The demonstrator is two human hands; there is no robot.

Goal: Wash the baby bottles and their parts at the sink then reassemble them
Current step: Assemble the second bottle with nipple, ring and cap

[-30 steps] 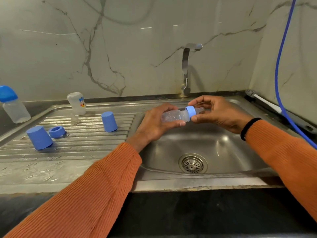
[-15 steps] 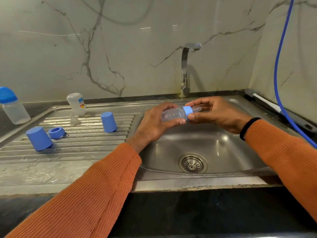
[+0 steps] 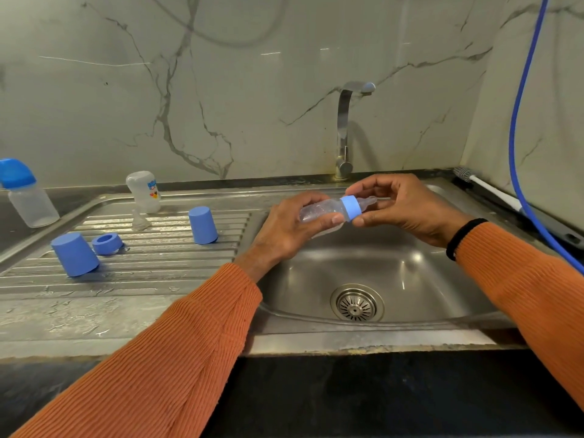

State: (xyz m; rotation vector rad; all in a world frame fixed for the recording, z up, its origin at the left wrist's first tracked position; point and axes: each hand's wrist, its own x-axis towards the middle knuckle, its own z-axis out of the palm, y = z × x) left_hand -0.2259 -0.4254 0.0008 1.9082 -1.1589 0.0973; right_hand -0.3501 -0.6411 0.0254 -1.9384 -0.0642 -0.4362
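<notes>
A home kitchen, at the washing-up corner. A steel sink (image 3: 410,279) with a round drain (image 3: 357,303) and a ribbed drainboard (image 3: 151,263) is set in a dark counter (image 3: 347,390), with a chrome tap (image 3: 344,131) behind it. Veined marble walls (image 3: 221,90) meet in the corner. Baby bottles (image 3: 28,197) and blue caps (image 3: 202,225) stand on and by the drainboard, a brush (image 3: 486,188) lies at the right, and a blue hose (image 3: 518,121) hangs down the wall

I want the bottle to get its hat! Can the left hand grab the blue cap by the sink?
Probably not yet: the left hand grips the bottle. Nothing blocks the blue cap.
</notes>
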